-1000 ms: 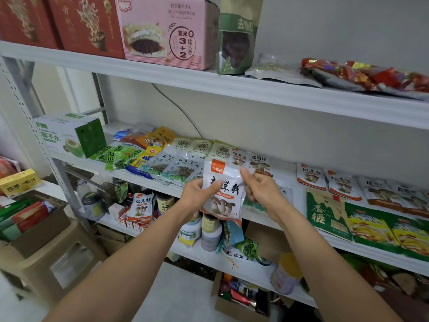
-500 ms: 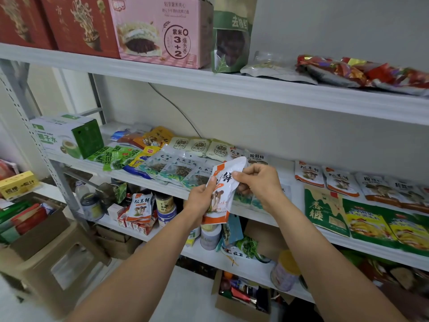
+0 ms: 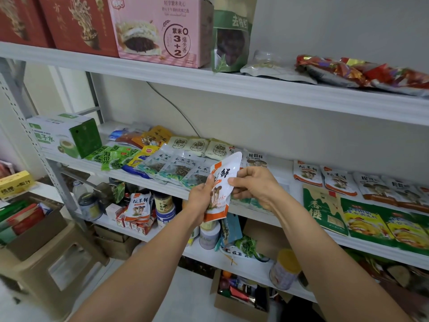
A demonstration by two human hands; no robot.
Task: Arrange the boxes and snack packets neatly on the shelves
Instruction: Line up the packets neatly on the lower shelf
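Note:
A white and orange mushroom packet (image 3: 223, 182) is held upright in front of the middle shelf (image 3: 148, 180). My left hand (image 3: 201, 200) grips its lower left side and my right hand (image 3: 254, 185) pinches its right edge. Behind it, rows of flat snack packets (image 3: 178, 167) lie on the middle shelf, with more mushroom packets (image 3: 336, 180) at the right. On the top shelf (image 3: 255, 89) stand a pink box (image 3: 160, 29) and red boxes (image 3: 76, 22).
A green and white box (image 3: 62, 135) sits at the middle shelf's left end. Jars, cans and small packets (image 3: 139, 205) crowd the lower shelf. Open cardboard boxes (image 3: 241, 296) and a brown stool (image 3: 58, 266) stand on the floor. A cable (image 3: 171, 105) runs down the wall.
The packet faced me flat a second ago; both hands have turned it edge-on and slightly lower. The view has shifted a little to the right.

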